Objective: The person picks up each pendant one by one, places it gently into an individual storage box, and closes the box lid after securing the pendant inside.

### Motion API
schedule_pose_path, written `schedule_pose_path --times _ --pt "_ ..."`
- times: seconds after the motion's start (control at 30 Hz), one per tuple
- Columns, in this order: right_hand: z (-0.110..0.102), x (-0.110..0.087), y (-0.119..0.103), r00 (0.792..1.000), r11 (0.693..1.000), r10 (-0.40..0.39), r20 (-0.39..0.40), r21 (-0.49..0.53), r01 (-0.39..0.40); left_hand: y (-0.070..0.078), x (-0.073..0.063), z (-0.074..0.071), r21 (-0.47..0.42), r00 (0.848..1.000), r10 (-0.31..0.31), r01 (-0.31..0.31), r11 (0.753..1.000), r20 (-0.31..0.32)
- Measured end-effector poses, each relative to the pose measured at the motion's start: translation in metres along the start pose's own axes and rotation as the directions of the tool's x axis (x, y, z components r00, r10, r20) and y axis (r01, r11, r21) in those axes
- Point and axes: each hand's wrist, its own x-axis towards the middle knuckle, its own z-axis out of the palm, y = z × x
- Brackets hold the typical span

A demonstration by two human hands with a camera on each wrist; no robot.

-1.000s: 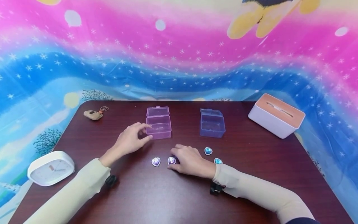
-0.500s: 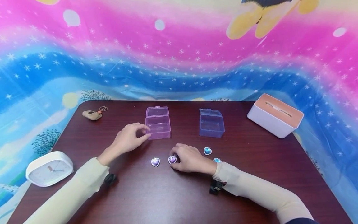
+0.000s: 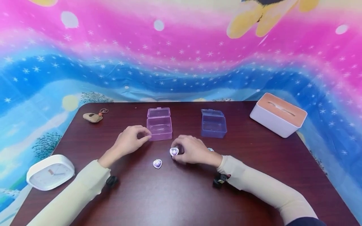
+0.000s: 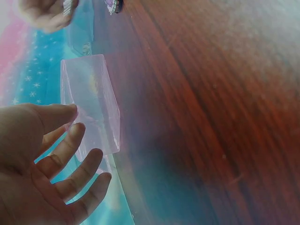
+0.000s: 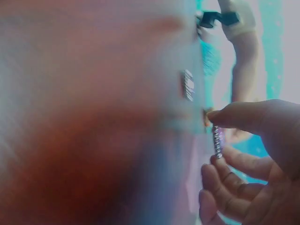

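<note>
Left hand point(image 3: 130, 140): released, fingers loosely bent, tips at the left wall of the pink box point(image 3: 160, 137); touching or not, cannot tell.
Loose purple heart point(image 3: 157, 164): on the bench point(image 3: 158, 196), out from the pink box's near side.
Pink box: lid tipped back, top uncovered; left hand is the nearer.
Held purple heart point(image 3: 174, 152): just off the pink box's near right corner, outside it; about as wide as tall, no clear long axis.
Right hand point(image 3: 193, 149): grip pinches the held purple heart by its rim, thumb against fingers; the pink box lies beyond and leftward of this grip.
Clock point(image 3: 51, 172): one, left of the pink box.
Tan keyring point(image 3: 92, 117): one, also left.
Purple hearts: two.
Pink boxes: one.
Blue heart point(image 3: 210, 149): one showing, right of the pink box, mostly behind the wrist; others may be hidden.
Blue box point(image 3: 214, 133): one, right, lid back.
Tissue box point(image 3: 278, 118): one, far right.
</note>
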Motion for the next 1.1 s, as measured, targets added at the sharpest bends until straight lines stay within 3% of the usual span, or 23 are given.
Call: schedule_pose_path --times 0.3,0.47,0.8,1.1 --pt "-0.029 0.036 0.013 0.991 0.985 -0.081 -0.108 0.141 0.096 0.0 0.001 0.0 -0.003 1.0 0.005 -0.005 1.0 0.003" --pt "-0.033 0.055 0.02 0.989 0.981 -0.055 -0.136 0.176 0.079 0.0 0.0 0.0 0.0 1.0 0.011 -0.011 1.0 0.004" --pt "-0.029 0.091 0.026 0.994 0.986 -0.01 -0.108 0.164 0.027 -0.001 0.0 0.0 0.002 1.0 0.022 -0.022 1.0 -0.003" --pt "-0.019 0.106 0.028 0.998 0.996 0.0 -0.055 0.094 0.005 -0.003 0.0 0.002 -0.004 1.0 0.022 -0.022 1.0 -0.001"
